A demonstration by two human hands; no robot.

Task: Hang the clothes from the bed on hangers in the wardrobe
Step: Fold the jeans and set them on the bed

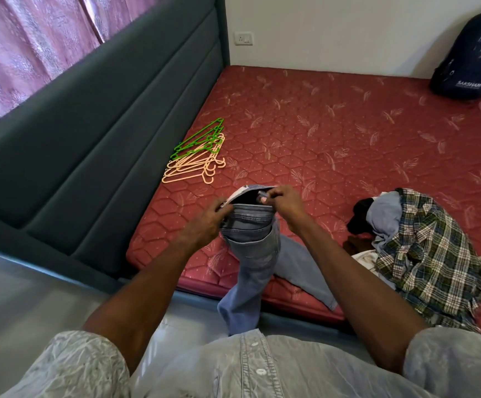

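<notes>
- While the grey jeans (255, 242) were held up by their waistband over the near edge of the bed, the left hand (207, 222) was curled around the waistband's left side and the right hand (286, 202) pinched its right side, so that the waist was pulled open between them.
- One leg was seen hanging down past the near edge toward the floor; the other was left trailing across the red mattress (334, 133).
- For the step to be done well, it was judged that the waistband should be kept level and taut, the two legs brought together, and the jeans folded evenly before being passed over a hanger's bar.
- A slack grip was judged likely to let the heavy denim slide off sideways.
- The hangers (197, 156), green above peach, were stacked near the mattress's left edge, just beside the dark padded headboard (89, 133), well apart from the jeans.
- A pile of clothes (417, 248), topped by a checked shirt, was heaped near the mattress's near right corner.
- A dark backpack (472, 56) was propped at the far right corner against the white wall, where a switch plate (244, 38) was mounted.
- Patterned pink curtains (26, 41) were hung behind the headboard.
- No wardrobe was shown.
</notes>
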